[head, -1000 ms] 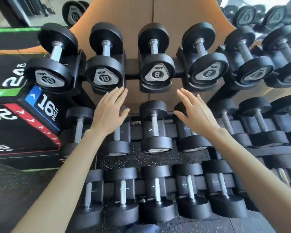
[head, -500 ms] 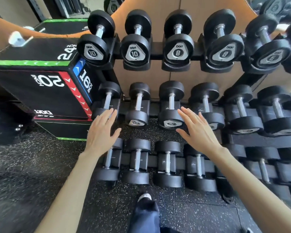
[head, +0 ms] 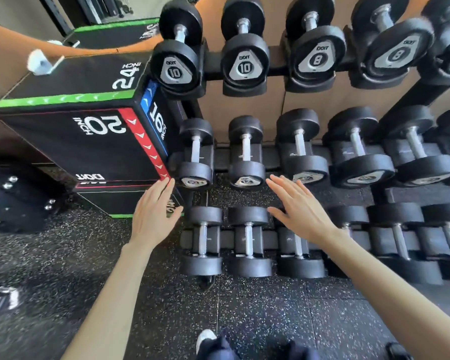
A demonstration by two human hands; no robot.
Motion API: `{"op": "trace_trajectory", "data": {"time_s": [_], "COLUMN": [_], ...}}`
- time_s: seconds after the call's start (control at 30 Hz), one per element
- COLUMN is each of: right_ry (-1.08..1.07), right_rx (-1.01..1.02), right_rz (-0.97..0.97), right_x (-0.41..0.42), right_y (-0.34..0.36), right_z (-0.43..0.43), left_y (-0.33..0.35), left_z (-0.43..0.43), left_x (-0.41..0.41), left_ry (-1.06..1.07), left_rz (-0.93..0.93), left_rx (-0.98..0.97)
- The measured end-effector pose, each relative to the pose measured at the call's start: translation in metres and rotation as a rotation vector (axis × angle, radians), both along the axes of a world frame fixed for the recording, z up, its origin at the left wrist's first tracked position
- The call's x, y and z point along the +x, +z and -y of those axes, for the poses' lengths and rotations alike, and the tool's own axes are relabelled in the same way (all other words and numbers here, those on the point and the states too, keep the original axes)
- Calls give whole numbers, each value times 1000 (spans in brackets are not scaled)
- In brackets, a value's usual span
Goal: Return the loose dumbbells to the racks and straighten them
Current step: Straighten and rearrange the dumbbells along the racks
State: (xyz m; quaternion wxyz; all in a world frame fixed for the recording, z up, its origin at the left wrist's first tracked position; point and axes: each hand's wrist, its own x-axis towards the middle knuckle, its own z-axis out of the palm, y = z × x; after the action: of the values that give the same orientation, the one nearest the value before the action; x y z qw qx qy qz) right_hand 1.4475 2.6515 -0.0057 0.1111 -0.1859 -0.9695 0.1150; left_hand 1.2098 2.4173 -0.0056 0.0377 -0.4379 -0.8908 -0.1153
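**Black rubber dumbbells (head: 244, 63) sit racked in three rows; both hands hover open and empty**

Far left in the frame stands a plyo box (head: 89, 120). Just right of its lower corner is the left hand (head: 153, 216), its fingers (head: 160, 193) straight and slightly spread, holding nothing. The tips come close to the box's red edge and to the leftmost middle-row dumbbell (head: 195, 152); whether they touch either, I cannot tell.

Across the centre, the rack (head: 273, 158) carries the weights in separate cradles, handles running front to back and roughly parallel. The heads are matte black, the handles bright metal, and the top-row end caps read 10, 10, 8, 8. None lies loose on the speckled floor (head: 166, 307) in this view.

Right of centre, the right hand (head: 302, 211) is flat and spread over the third bottom-row dumbbell (head: 299, 255), gripping nothing.

The step looks like checking alignment. To do it well:
- Take each weight by its handle.
- Seat both heads fully in the cradle.
- Turn the labels forward.
- Keep fingertips out from between head and cradle.
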Motion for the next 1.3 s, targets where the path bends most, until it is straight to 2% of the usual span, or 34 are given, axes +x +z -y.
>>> {"op": "trace_trajectory", "data": {"time_s": [0.17, 0.3, 0.7, 0.9, 1.03, 1.17, 1.3], "right_ry": [2, 2, 31, 50, 45, 64, 63], "right_rx": [-35, -67, -96, -106, -224, -468, -464], "right_rz": [1, -9, -239, -394, -512, -603, -605], "right_x": [-75, -128, -244, -284, -309, -328, -336], "right_y": [-22, -59, -262, -327, -342, -347, -345], "right_z": [22, 22, -15, -28, -36, -44, -50], "left_y": [-25, -73, -266, -283, -282, -289, -293], "left_z": [-2, -17, -91, -118, -138, -153, -156], "left_x": [-65, -99, -193, -214, -223, -230, -232], "left_ry": [-93, -131, -236, -282, -340, -332, -325], "left_rz": [3, 38, -140, -50, -33, -7, 22], "left_rx": [-22, -20, 253, 414, 501, 744, 786]}}
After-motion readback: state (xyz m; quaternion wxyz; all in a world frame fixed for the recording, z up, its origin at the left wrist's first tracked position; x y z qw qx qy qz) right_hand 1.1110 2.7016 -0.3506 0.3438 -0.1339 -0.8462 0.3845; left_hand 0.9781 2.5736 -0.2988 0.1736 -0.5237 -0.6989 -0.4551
